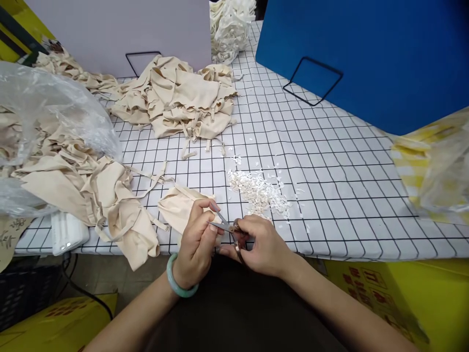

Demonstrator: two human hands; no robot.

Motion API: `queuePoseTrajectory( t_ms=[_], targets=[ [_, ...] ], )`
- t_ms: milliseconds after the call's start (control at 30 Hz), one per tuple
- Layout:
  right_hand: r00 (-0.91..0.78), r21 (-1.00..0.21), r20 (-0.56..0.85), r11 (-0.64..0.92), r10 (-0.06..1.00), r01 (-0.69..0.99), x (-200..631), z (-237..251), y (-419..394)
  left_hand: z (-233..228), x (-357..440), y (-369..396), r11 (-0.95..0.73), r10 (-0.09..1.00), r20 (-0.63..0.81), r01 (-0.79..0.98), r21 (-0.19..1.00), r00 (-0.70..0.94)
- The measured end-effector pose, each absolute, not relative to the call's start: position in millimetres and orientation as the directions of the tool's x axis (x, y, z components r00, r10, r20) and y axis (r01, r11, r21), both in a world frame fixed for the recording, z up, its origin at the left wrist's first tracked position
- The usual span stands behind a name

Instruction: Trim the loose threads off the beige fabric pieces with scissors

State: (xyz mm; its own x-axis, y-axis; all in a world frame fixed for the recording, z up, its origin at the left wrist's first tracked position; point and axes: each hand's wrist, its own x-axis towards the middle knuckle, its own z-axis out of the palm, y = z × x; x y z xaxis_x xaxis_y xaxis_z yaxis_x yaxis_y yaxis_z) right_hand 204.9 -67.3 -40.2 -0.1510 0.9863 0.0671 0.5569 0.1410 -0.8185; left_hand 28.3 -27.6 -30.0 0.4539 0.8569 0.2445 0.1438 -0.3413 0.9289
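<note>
My right hand (263, 242) is closed round the handles of a pair of scissors (224, 226), whose blades point left and stand apart. At the blade tips, my left hand (198, 239), with a pale green bangle on its wrist, is pinched shut. A small beige cloth piece (176, 208) runs under its fingers and seems to be held there; the part between the fingertips is too small to make out. Just beyond the hands lies a scattered heap of small white and beige snippets (260, 190) on the checked tablecloth (311, 161).
To the left, beige cloth pieces with straps (113, 190) spill from a clear plastic bag (73, 107) and overhang the edge. Another cloth pile (183, 98) lies farther back. A white power bank (68, 232) sits at the front left. A blue board (366, 58) stands at the back right.
</note>
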Motion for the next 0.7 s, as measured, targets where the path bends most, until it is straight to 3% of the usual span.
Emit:
queuePoseTrajectory(
  t_ms=[700],
  targets=[
    [-0.125, -0.868, 0.021, 0.08, 0.992, 0.489, 203.3, -39.1, -67.1, -29.8, 32.4, -29.2, -0.387, 0.835, 0.291, 0.123, 0.914, 0.467]
  ],
)
